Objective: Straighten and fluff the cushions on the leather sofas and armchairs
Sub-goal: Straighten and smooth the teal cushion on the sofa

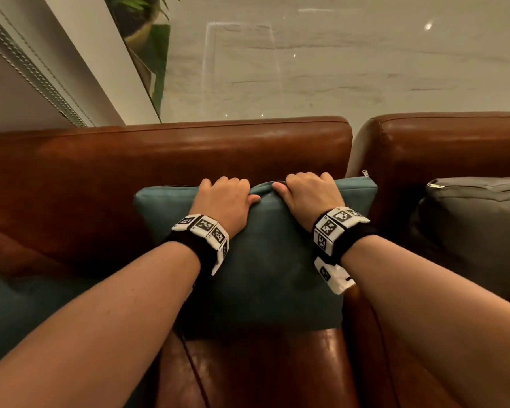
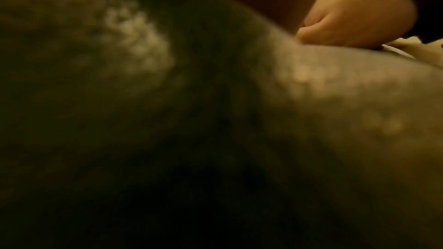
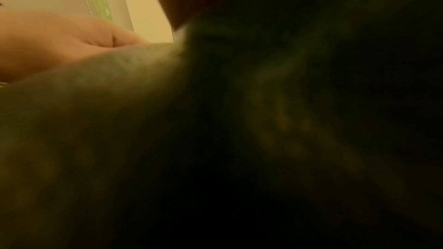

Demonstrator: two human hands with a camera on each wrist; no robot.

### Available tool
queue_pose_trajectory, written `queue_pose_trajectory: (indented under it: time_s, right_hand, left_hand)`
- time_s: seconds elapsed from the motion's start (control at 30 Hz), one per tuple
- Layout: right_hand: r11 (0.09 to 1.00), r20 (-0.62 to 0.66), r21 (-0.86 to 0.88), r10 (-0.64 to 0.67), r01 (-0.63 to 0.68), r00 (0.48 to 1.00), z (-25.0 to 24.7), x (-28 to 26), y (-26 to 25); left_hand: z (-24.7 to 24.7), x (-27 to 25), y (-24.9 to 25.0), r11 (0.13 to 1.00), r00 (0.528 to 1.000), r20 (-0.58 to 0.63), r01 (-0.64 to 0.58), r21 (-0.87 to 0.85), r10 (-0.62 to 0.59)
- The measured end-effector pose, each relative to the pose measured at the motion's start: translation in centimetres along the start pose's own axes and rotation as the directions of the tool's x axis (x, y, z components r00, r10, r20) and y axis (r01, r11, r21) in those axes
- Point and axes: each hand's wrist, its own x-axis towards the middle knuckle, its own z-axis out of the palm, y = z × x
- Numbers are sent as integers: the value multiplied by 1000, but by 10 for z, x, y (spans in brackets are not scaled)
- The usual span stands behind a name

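Observation:
A teal cushion [image 1: 262,266] stands upright against the backrest of a brown leather sofa [image 1: 189,148]. My left hand [image 1: 224,198] grips its top edge left of centre, fingers curled over the far side and thumb on the front. Just to the right, my right hand [image 1: 306,192] grips the same edge the same way, and the fabric bunches up between the two thumbs. Both wrist views are dark and blurred by the cushion [image 2: 311,101] pressed close; the left wrist view shows the right hand [image 2: 354,20], and the right wrist view shows the left hand [image 3: 55,43] over the cushion [image 3: 95,101].
A grey cushion [image 1: 477,231] leans on the neighbouring brown leather seat [image 1: 454,136] to the right. Another teal cushion [image 1: 21,313] lies low at the left of the sofa. Behind the sofas is pale marble floor [image 1: 336,69], with a potted plant [image 1: 142,22] by the wall.

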Motion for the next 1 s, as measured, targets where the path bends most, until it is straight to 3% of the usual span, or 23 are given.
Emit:
queue_pose_trajectory:
  time_s: [0.13, 0.23, 0.37, 0.47, 0.57, 0.67, 0.7, 0.77, 0.83, 0.87, 0.9, 1.0]
  right_hand:
    - [993, -9, 88, -75, 75, 997, -4, 0, 5]
    - [995, -53, 84, -45, 49, 998, -1, -10, 31]
    - [996, -127, 49, -62, 68, 990, 4, -12, 48]
    - [997, -108, 43, -65, 70, 992, 7, -5, 60]
    - [998, -50, 38, 59, -57, 997, 5, -13, 81]
    - [988, -164, 87, 138, -125, 977, -3, -32, 83]
    - [987, -221, 127, 121, -94, 968, -4, -40, 67]
    - [971, -297, 231, 6, 65, 955, 3, -55, 9]
    - [953, -285, 195, -171, 232, 943, 27, -70, -51]
    - [955, -241, 154, -213, 254, 947, 40, -75, -64]
    - [965, -202, 114, -211, 237, 956, 49, -75, -60]
    - [994, -203, 48, -91, 103, 975, 58, -60, 0]
  left_hand:
    - [-3, -5, -21, 988, 998, -15, 58, -141, -61]
    - [2, -16, -50, 967, 991, 18, 133, -219, -132]
    - [2, -18, -47, 973, 995, -42, 79, -216, -90]
    - [1, -17, -57, 981, 992, -83, 79, -179, -95]
    - [8, -39, -106, 970, 971, -33, 233, -68, -236]
    - [11, -70, -133, 921, 914, -110, 385, -68, -390]
    - [9, -74, -122, 928, 905, -208, 360, -91, -372]
    - [11, -78, -70, 973, 915, -341, 167, -160, -213]
    - [25, -82, -12, 983, 952, -306, -67, -171, 12]
    - [35, -82, 0, 985, 966, -253, -96, -146, 57]
    - [45, -82, -4, 991, 977, -207, -70, -115, 45]
    - [63, -87, -56, 988, 974, -168, 144, -60, -153]
